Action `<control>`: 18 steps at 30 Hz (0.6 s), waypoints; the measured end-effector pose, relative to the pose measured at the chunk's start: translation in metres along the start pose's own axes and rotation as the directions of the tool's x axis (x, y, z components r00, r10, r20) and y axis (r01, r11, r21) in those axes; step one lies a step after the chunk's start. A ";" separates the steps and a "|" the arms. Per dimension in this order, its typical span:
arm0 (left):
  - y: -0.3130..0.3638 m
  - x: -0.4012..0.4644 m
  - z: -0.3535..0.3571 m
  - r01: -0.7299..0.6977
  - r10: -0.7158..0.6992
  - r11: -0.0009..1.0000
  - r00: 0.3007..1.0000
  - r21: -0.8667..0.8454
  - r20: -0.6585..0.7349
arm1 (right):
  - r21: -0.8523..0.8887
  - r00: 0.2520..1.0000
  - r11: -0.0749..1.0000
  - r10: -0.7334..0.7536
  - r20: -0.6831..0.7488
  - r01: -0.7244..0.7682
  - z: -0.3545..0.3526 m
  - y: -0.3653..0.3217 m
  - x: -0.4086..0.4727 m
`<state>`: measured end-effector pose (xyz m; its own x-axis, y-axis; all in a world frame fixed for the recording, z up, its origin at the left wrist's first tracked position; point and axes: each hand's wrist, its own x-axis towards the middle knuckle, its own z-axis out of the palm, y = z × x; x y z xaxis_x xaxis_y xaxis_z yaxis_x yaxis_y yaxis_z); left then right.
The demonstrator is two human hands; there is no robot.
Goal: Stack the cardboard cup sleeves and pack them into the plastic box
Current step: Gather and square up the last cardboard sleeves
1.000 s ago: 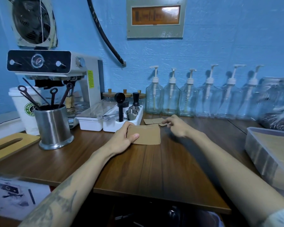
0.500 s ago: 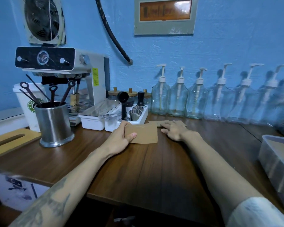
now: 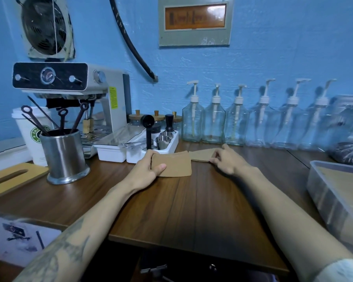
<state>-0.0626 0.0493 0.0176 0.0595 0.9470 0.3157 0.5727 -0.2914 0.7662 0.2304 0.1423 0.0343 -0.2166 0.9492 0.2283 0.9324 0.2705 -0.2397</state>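
Head view: the left hand (image 3: 146,169) holds a flat brown cardboard sleeve (image 3: 174,164) near the middle of the frame — thumb on top, fingers curled under its left edge. The sleeve looks smooth and thin, with curved top and bottom edges. Just to its right lies a second sleeve (image 3: 201,155), flat on the table, and the right hand (image 3: 226,161) pinches its right end with bent fingers. The two sleeves touch or overlap a little where they meet.

Half a second ago the right hand lay flatter over that second sleeve; now more of the cardboard shows and the fingers are curled at its edge. The left hand has kept its grip.

The plastic box (image 3: 322,186) sits at the right edge of the frame — cloudy and see-through, with something tan inside.

The table (image 3: 192,210) is dark brown wood with long grain lines. The wall is bumpy and blue. A row of clear pump bottles (image 3: 214,123) stands at the back. In the upper left are a shiny coffee machine (image 3: 73,86) and a fan (image 3: 44,27), and a steel cup (image 3: 64,157) full of dark tools sits below them.
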 end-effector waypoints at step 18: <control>-0.007 0.003 -0.001 -0.031 0.031 1.000 0.999 -0.004 0.019 | 0.489 0.977 0.855 0.212 -0.032 -0.170 0.001 0.003 -0.006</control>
<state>-0.0674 0.0535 0.0140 0.0931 0.9399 0.3285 0.5673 -0.3212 0.7583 0.2342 0.1375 0.0316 -0.0043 0.9792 0.2026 0.6929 0.1490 -0.7055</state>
